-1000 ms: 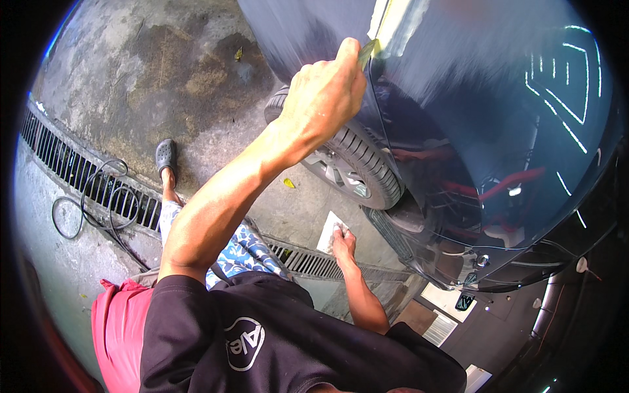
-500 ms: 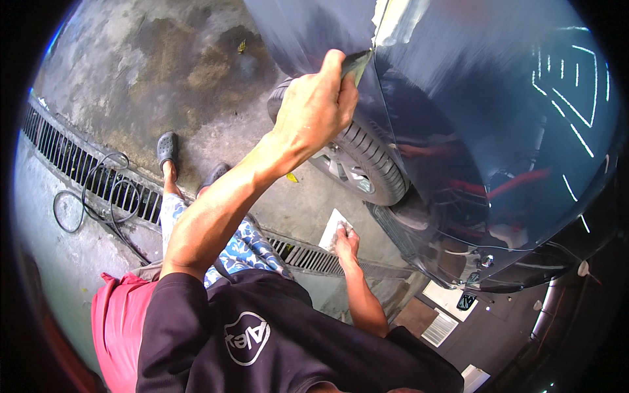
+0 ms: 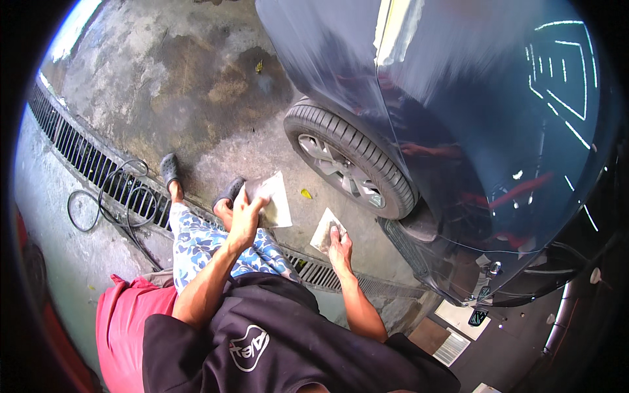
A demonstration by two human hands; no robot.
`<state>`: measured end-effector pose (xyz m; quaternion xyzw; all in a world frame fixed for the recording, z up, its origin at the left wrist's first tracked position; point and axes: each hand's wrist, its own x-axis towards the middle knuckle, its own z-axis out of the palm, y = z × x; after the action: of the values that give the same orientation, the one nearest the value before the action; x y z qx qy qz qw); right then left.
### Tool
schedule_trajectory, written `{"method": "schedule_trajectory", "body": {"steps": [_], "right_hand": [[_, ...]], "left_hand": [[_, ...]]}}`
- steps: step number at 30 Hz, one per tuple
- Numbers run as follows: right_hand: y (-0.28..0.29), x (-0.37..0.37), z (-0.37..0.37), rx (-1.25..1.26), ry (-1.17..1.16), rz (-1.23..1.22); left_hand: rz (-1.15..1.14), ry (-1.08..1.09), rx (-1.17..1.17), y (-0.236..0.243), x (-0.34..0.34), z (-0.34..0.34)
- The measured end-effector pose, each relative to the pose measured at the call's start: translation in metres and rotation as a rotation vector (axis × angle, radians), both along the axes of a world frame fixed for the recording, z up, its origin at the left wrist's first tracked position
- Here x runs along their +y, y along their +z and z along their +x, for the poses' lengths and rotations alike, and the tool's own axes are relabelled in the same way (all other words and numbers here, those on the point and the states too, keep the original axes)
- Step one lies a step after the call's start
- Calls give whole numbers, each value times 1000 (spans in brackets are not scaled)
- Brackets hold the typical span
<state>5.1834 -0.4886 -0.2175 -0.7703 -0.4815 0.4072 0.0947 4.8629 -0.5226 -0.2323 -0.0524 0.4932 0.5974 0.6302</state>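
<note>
In my left hand (image 3: 245, 215) is a thin, pale putty spreader (image 3: 278, 202), its flat blade angled away from the fingers over the floor. Off to its right, my right hand (image 3: 340, 250) pinches a small whitish flat plate (image 3: 323, 230), with the thumb on top and some grey smears under it. The two flat pieces are apart from each other. Beyond both hands stands a dark blue car (image 3: 458, 111). A cream-coloured strip of putty (image 3: 397, 29) runs along the edge of its panel, with dull, hazy paint around it. Neither hand touches the car.
The car's wheel (image 3: 350, 160) is just beyond my right hand. A slotted drain grate (image 3: 85, 154) crosses the floor, with a looped dark hose (image 3: 98, 200) over it. My feet in grey clogs (image 3: 169, 169) stand on stained concrete. Red cloth (image 3: 131, 327) lies at my left side.
My left hand has drawn the spreader off the car's panel edge, down and toward my body, near the plate. My right hand has barely moved. The view has shifted slightly, showing more of the wheel.
</note>
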Motion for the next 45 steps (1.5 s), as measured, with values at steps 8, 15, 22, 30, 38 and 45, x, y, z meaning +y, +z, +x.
{"method": "schedule_trajectory", "body": {"steps": [8, 15, 22, 30, 38, 45], "right_hand": [[38, 31, -117, 411, -361, 213], [105, 57, -223, 456, -223, 366], [225, 111, -339, -434, 331, 845], [306, 184, -438, -630, 482, 1060], [320, 206, -463, -608, 500, 1165], [286, 152, -390, -547, 409, 872]], "left_hand": [[27, -132, -71, -19, -51, -63], [-119, -196, -87, -81, -99, -161], [-260, -310, -31, -123, -156, -247], [-283, -227, -99, -137, -178, -300], [-151, -124, -13, -131, -169, -306], [-28, -49, -273, -80, -118, -304]]}}
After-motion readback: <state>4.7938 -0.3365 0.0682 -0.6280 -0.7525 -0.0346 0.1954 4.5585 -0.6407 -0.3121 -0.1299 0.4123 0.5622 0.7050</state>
